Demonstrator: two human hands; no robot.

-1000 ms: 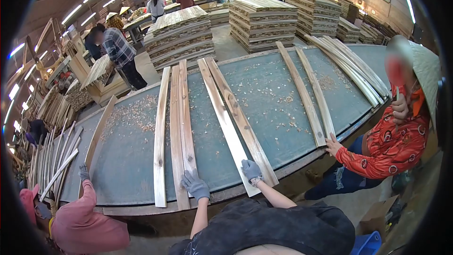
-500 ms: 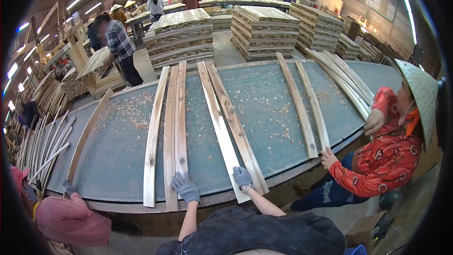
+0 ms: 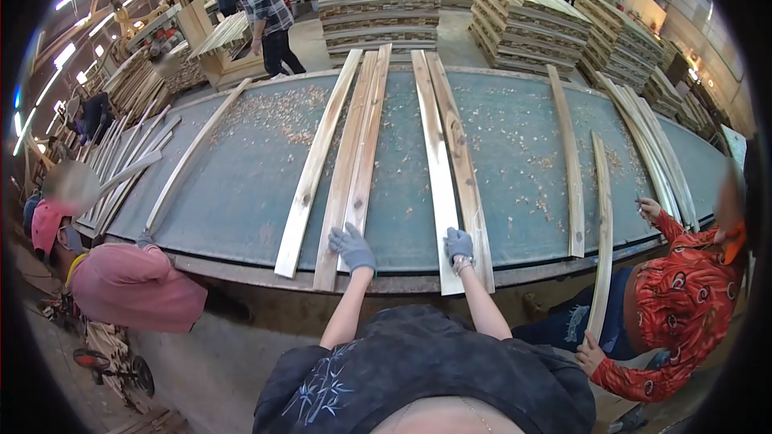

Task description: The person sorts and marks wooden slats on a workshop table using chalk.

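My left hand (image 3: 351,247), in a grey glove, lies with fingers spread over the near ends of two reddish-brown wooden planks side by side, a left plank (image 3: 347,169) and a right plank (image 3: 374,153). My right hand (image 3: 459,246), also gloved, has its fingers curled over the right edge of a pale plank (image 3: 438,201) near its close end. Touching or almost touching that one is a knotty brown plank (image 3: 465,169). Another pale plank (image 3: 310,193) rests left of my left hand. All these planks point away from me across the blue-green table.
Wood shavings (image 3: 277,116) litter the table (image 3: 402,225). On the right, a co-worker in red (image 3: 683,313) holds a plank (image 3: 600,249) projecting past the near edge. A co-worker in pink (image 3: 137,285) touches a plank (image 3: 193,157) at left. Timber stacks (image 3: 379,12) stand beyond.
The view has tilted downward and shifted left. My hands stay on the same planks. The co-worker in red has drawn a plank toward the near side, off the table edge.
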